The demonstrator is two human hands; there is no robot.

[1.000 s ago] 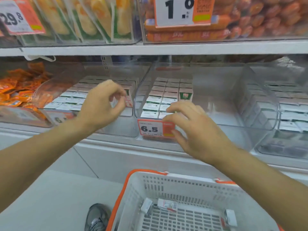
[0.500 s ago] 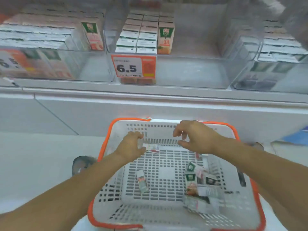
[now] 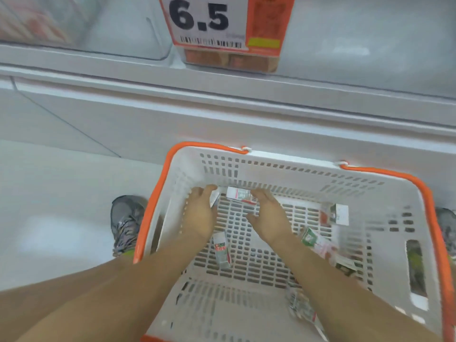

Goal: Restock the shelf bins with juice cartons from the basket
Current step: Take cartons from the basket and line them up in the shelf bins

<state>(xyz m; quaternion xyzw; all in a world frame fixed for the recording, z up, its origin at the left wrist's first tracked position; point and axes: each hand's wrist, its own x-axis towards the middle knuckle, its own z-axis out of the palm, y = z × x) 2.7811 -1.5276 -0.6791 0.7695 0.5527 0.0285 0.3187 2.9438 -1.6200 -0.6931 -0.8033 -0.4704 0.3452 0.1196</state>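
down in the basket (image 3: pixel 291 166), both hands sit near the far wall, either side of a juice carton (image 3: pixel 240 194) lying on the slatted floor. the left hand (image 3: pixel 200 215) has its fingers curled against a second small carton (image 3: pixel 214 198) tipped up beside that one; whether the grip has truly closed on it i cannot tell, since the view is smeared. the right hand (image 3: pixel 270 218) is open, fingers spread and just short of the flat carton's near edge, grasping nothing.

likely trouble: the cartons are small and slick, and two lie touching at the wall, so a hurried pinch could take one by a corner and let it slip back, or drag its neighbour along. the floor slots could also catch a carton's edge as it is slid.

the flat carton lies on its broad face, long axis running left to right along the far wall, barcode end toward the right. another carton (image 3: pixel 222 250) lies between the forearms, long axis running near to far. more lie jumbled at the right side (image 3: pixel 320 243). the shelf's price tag (image 3: pixel 227 23) hangs above.
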